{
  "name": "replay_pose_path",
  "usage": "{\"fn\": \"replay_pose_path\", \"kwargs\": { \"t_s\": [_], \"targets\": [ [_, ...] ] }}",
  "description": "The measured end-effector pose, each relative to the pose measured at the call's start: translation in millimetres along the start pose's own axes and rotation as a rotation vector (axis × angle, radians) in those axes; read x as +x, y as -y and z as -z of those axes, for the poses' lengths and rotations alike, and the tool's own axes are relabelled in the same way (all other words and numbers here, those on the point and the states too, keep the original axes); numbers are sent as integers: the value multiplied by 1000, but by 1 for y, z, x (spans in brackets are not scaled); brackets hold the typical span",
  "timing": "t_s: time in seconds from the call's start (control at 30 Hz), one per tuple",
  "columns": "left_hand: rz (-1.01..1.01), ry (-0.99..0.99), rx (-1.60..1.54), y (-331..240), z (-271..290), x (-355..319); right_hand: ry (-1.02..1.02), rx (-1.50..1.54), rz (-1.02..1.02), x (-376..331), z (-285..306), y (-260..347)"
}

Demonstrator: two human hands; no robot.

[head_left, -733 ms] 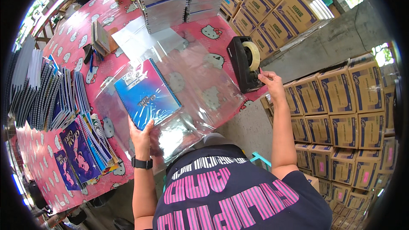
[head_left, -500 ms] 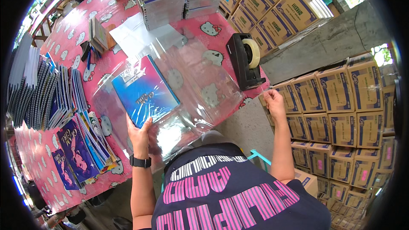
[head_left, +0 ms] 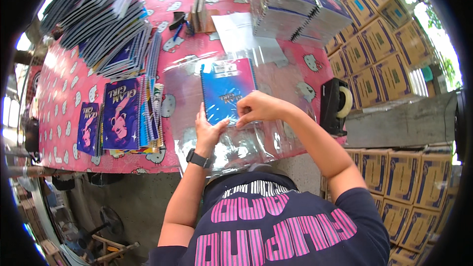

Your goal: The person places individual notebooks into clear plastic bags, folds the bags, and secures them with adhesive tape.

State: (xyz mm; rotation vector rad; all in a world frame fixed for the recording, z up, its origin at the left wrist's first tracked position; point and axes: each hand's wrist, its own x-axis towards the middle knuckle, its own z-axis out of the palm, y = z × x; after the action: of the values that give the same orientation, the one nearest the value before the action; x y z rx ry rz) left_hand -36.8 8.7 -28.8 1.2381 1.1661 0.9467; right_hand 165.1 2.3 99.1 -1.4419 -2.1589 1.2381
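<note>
While a blue spiral-bound notebook lies flat inside a clear plastic wrapping sheet on the pink patterned tablecloth, the left hand presses its spread fingers on the notebook's near edge, and the right hand, fingers curled, pinches the film just beside it. Right of that hand stands a black tape dispenser; left of the left hand lie purple-covered notebooks; beyond both hands sit wrapped notebook stacks

The right hand, earlier out by the black tape dispenser, now sits at the blue notebook's near edge, just beside the left hand.
</note>
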Motion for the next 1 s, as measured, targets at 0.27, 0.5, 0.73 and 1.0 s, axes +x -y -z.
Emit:
{"fn": "replay_pose_path", "kwargs": {
  "t_s": [0.27, 0.5, 0.73, 1.0],
  "targets": [
    [-50, 6, 212, 9, 9, 2, -121, -660, -194, 51, 10, -29],
    [339, 124, -394, -44, -3, 25, -705, -314, -207, 7, -49, -57],
    [-551, 48, 475, -170, -40, 21, -755, 924, -143, -74, 43, -62],
    [-1593, 56, 1005, -286, -93, 56, -983, 1557, 457, -117, 129, -57]
  ]
}}
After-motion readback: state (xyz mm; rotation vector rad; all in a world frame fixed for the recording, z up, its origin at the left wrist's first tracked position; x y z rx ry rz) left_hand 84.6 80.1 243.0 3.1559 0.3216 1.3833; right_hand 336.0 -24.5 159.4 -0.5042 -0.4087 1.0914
